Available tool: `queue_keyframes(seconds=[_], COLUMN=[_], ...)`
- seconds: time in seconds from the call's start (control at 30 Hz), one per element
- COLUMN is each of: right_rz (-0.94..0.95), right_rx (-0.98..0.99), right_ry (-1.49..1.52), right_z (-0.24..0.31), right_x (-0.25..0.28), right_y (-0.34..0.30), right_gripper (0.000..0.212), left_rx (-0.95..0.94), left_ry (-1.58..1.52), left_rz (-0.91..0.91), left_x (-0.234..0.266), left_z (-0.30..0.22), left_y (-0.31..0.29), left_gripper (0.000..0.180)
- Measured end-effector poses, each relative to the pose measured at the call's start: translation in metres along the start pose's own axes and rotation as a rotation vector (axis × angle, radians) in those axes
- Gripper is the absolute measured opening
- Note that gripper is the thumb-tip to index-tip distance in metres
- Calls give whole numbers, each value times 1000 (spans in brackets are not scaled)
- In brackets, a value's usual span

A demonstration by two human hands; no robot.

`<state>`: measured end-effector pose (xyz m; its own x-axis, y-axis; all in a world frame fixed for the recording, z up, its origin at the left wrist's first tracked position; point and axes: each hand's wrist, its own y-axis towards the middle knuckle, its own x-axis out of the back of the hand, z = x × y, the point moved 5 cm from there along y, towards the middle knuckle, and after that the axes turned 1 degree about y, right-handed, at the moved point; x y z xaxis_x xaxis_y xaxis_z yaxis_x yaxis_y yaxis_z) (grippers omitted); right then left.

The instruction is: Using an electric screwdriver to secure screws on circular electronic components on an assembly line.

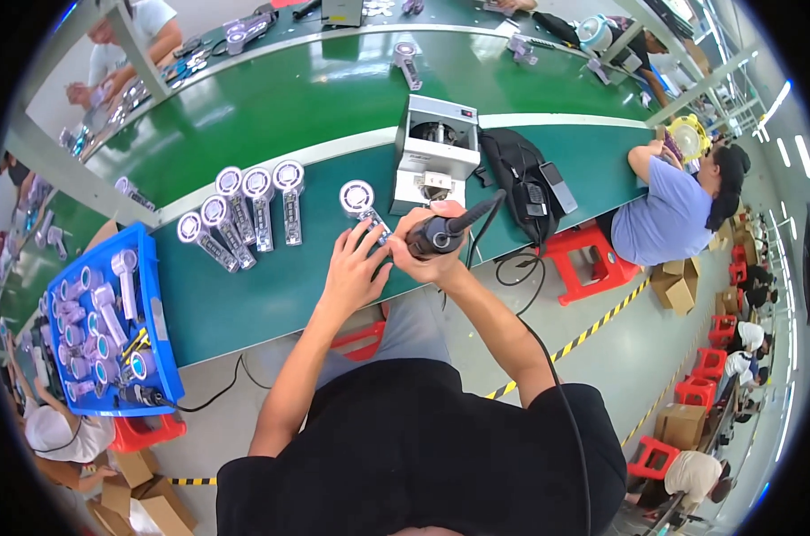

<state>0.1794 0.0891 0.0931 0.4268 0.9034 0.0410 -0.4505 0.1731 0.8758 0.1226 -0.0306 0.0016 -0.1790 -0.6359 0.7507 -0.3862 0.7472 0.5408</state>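
A lilac-and-white handheld fan lies in front of me on the green table, its handle open with the inner parts showing. My left hand has its fingers along the handle's left side and its thumb near the lower end, steadying it. In my right hand is a black corded electric screwdriver, held upright over the handle's lower end. Its tip is hidden by the hand. To the left, several similar fans lie side by side with their handles open.
A grey screw feeder stands just beyond my right hand. Right of it lie a black bag and a phone. A blue crate of fans sits at the left. The screwdriver's cord runs over my right arm. A person sits at right.
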Motion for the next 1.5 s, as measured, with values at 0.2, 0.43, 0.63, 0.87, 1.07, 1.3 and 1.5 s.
queue_keyframes(seconds=[0.2, 0.43, 0.63, 0.87, 1.07, 1.3, 1.5], right_rz=[-33, -206, -398, -359, -231, -80, -121], right_rx=[-70, -171, -343, -412, -471, -680, -564], right_ry=[-89, -77, -220, -16, 361, 375, 267], right_z=[-3, 15, -5, -28, -38, -38, -31], right_x=[3, 36, 103, 130, 124, 140, 139], right_y=[0, 16, 5, -22, -13, -28, -6], right_gripper=[80, 84, 81, 73, 46, 27, 25], left_rx=[105, 233, 317, 371, 391, 55, 55], left_ry=[18, -58, -55, 27, 130, 433, 272], left_rz=[-42, -78, -211, -298, -374, -118, 25], left_x=[-4, -13, -16, -34, -46, -80, -141], left_z=[-16, -13, 49, 126, 215, 174, 217], left_y=[1, 14, 60, 148, 206, 292, 309], left_gripper=[45, 37, 34, 35, 30, 62, 40])
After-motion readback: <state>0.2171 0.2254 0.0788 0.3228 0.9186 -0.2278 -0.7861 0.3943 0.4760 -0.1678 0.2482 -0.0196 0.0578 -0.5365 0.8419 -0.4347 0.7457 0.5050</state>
